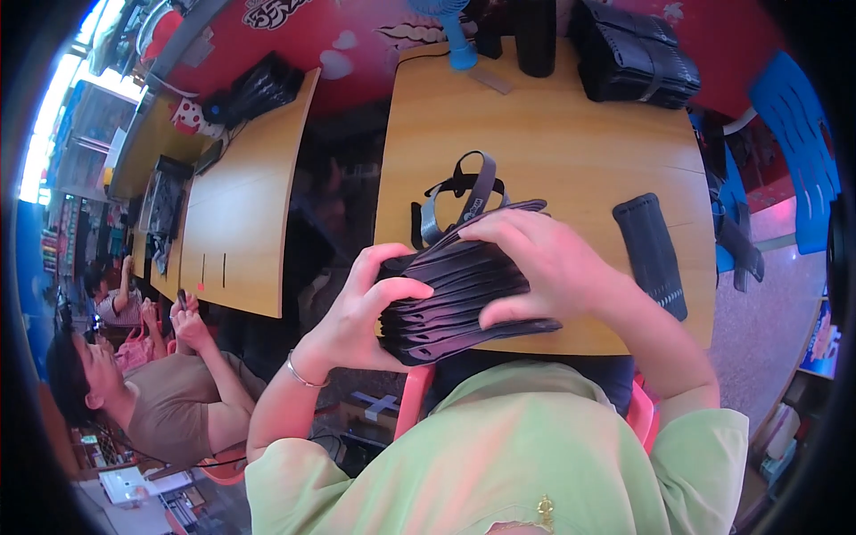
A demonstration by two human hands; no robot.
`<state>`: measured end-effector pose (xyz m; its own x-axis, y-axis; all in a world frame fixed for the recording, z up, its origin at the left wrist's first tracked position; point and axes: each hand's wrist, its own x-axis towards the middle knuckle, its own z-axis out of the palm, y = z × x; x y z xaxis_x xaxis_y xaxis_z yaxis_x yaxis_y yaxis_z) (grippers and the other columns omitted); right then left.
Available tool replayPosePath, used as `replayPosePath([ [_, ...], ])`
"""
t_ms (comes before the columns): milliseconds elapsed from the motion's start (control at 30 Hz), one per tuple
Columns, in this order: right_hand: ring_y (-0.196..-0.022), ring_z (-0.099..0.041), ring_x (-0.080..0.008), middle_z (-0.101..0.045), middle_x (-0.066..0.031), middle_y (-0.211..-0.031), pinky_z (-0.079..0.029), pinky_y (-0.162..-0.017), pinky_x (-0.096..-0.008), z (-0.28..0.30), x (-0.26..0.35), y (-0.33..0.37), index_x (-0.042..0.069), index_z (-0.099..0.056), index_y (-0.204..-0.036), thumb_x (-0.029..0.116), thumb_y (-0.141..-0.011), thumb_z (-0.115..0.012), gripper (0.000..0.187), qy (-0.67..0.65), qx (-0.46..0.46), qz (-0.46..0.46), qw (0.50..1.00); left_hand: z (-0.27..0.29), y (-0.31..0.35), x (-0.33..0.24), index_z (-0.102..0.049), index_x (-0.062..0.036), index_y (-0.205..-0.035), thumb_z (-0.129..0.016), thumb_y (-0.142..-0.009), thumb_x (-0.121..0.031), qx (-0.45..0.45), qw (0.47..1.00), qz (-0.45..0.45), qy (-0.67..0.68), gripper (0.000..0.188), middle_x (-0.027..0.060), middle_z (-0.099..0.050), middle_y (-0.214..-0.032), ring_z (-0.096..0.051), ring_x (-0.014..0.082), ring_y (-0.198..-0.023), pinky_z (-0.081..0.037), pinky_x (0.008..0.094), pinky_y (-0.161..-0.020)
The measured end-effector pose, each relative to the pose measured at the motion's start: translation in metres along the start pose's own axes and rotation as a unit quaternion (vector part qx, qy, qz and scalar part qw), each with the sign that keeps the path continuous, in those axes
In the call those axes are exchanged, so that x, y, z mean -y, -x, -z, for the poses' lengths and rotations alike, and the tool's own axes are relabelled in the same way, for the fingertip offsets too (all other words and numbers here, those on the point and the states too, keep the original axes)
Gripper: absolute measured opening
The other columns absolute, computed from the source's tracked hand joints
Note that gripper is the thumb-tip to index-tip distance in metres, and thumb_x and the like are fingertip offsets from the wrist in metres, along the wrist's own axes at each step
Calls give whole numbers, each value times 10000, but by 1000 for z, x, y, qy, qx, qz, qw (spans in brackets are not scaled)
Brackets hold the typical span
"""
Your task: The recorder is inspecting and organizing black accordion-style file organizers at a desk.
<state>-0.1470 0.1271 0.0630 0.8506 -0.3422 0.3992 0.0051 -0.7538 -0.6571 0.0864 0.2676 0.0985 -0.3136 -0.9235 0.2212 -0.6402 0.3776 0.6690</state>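
Note:
Between my two hands is a thick stack of flat, dark, flexible pieces (459,308), lifted near the front edge of the wooden table (571,143). My left hand (343,312) grips the stack's left end, fingers over the top and palm at the side. On the right, my right hand (557,263) clasps it with fingers over the top and the thumb along the front face. Just behind the stack, dark looped straps (481,183) lie on the table. To the right of my right hand rests a single long dark piece (651,254) with rounded corners.
A large strapped bundle of black pieces (637,58) stands at the back right, near a black cylinder (535,40) and a blue fan (459,45). A blue chair (798,152) is on the right. At left, a co-worker (178,406) sits by another table (241,196).

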Motion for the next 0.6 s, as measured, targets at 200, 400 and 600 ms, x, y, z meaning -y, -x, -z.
replayPosePath([
  [200, -1259, -381, -373, -393, -193, -1345, -269, -1061, -529, -15, 25, -4, 69, -353, -1404, 517, -501, -839, 1119, 28, 84, -14, 996, -23, 31, 32, -526, -111, -1157, -880, -447, -204, -58, 995, 40, 66, 799, 188, -398, -1264, -443, 356, -1161, -394, 409, -969],
  [400, -1172, -448, -356, -459, -162, -1213, -325, -1033, -472, -44, 18, -19, 40, -386, -1334, 294, -373, -914, 1125, 54, 61, -49, 996, -36, 41, 54, -492, -91, -1187, -862, -478, -227, -96, 986, 53, 128, 811, 179, -423, -1258, -405, 340, -1223, -359, 410, -1009],
  [600, -1149, -468, -346, -465, -171, -1189, -351, -1004, -444, -39, 17, -38, 59, -366, -1355, 290, -384, -909, 1137, 97, 113, -38, 988, -36, 39, 63, -446, -59, -1278, -841, -490, -237, -119, 980, 63, 149, 899, 174, -420, -1271, -369, 338, -1258, -326, 407, -1041],
])
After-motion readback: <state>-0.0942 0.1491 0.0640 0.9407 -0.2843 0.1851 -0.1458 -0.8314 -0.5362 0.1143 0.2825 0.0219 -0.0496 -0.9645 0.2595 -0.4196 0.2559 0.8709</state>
